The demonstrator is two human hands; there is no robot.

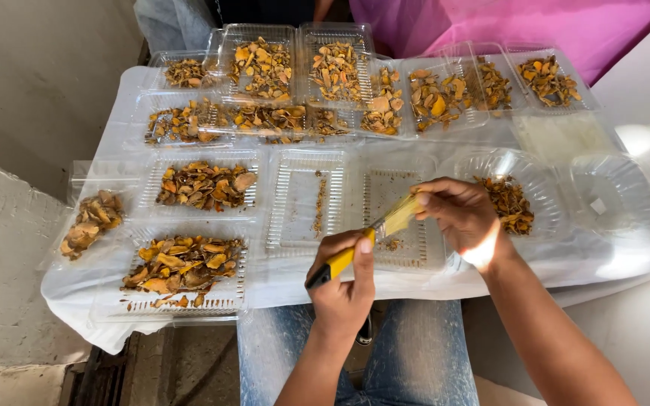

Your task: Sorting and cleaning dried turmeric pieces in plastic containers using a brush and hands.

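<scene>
A low counter point(566, 135) draped in thin white plastic sheeting stands between pale plastered walls, with a strip of bare concrete floor showing at the lower left. A bright pink cloth point(566, 26) lies beyond the far edge. The person sits right up against the near edge, knees in faded blue jeans point(415, 353) under it.

The left hand point(344, 282) is curled tight round the yellow handle of a knife point(344, 259), thumb laid along the top and the black butt poking out below the fist. The blade runs up and to the right, where it meets a pale yellow slice point(400, 218). The right hand point(457, 214) pinches that slice, fingers point(434, 192) bunched nearly closed on its far end. Both hands hover just above a ridged clear tray point(393, 180) that holds only a few orange crumbs.

The counter is crowded with clear, thin, glossy plastic trays, rectangular with ribbed bottoms. Most carry dried chips point(182, 263), curled, brittle-looking, orange to brown. A neighbouring ribbed tray point(295, 203) holds just a thin line of fragments. To the right, 2 round clear bowls sit side by side: the nearer bowl point(536, 177) has a small heap of chips, and the farther bowl point(618, 192) sits at the counter's right end.
</scene>
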